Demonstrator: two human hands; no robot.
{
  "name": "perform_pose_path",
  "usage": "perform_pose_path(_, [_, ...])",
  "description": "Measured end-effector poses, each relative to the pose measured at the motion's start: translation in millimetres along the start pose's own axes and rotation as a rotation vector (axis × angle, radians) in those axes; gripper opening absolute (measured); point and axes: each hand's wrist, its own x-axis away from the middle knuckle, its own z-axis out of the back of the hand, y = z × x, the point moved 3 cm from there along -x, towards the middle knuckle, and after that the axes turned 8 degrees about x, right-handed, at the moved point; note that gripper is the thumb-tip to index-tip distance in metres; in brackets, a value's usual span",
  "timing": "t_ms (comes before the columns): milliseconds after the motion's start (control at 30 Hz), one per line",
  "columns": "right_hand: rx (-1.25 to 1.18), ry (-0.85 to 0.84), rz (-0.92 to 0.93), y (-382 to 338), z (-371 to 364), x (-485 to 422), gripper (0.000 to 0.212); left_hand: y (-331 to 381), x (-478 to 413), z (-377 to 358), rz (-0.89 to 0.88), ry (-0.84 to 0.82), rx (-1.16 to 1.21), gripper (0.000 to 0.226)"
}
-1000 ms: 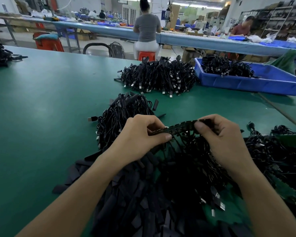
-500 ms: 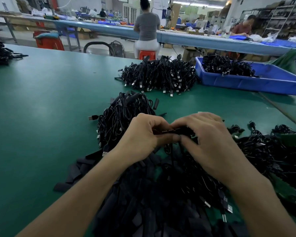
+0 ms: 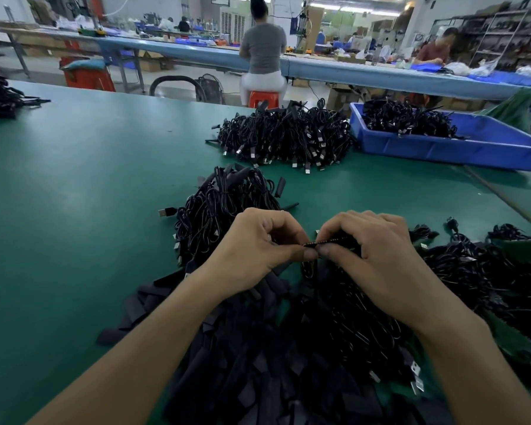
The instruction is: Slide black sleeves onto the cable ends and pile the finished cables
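My left hand (image 3: pixel 255 250) and my right hand (image 3: pixel 371 256) meet above the green table, thumbs nearly touching. Between them runs a short black sleeve (image 3: pixel 331 240) over a cable end. The left thumb and forefinger pinch its left tip; the right fingers curl round the rest. The cable itself drops out of sight under my right hand. A heap of loose flat black sleeves (image 3: pixel 258 348) lies under my forearms. A pile of coiled black cables (image 3: pixel 224 204) sits just beyond my left hand, and more cables (image 3: pixel 472 271) spread to the right.
A bigger pile of black cables (image 3: pixel 285 136) lies farther back on the green table (image 3: pixel 74 185). A blue tray (image 3: pixel 460 148) with cables stands at the back right. Another cable heap (image 3: pixel 0 93) is at the far left edge. People sit at benches behind.
My right hand slid left along the sleeve until it met my left hand. The long exposed stretch of sleeve is now mostly covered by my right fingers.
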Motion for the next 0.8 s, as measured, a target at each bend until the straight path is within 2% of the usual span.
perform_pose_path(133, [-0.038, -0.029, 0.009, 6, 2, 1, 0.002, 0, 2, -7, -0.035, -0.031, -0.035, 0.021])
perform_pose_path(300, [-0.074, -0.045, 0.028, 9, 4, 0, 0.008, -1, 3, -8, -0.014, -0.041, 0.001, 0.013])
perform_pose_path(433, [-0.128, -0.055, 0.041, 9, 5, -1, 0.003, 0, 3, -10, -0.003, -0.061, 0.042, 0.012])
perform_pose_path(567, [-0.224, -0.091, 0.009, 13, 6, 1, 0.019, 2, 4, -11, -0.004, -0.132, 0.128, 0.031])
perform_pose_path(700, [-0.235, -0.055, -0.006, 12, 6, 0, 0.029, 2, 3, -15, 0.025, -0.117, 0.206, 0.013])
perform_pose_path(800, [-0.251, -0.047, -0.02, 10, 9, -1, 0.027, -1, 4, -16, 0.05, -0.065, 0.322, 0.01])
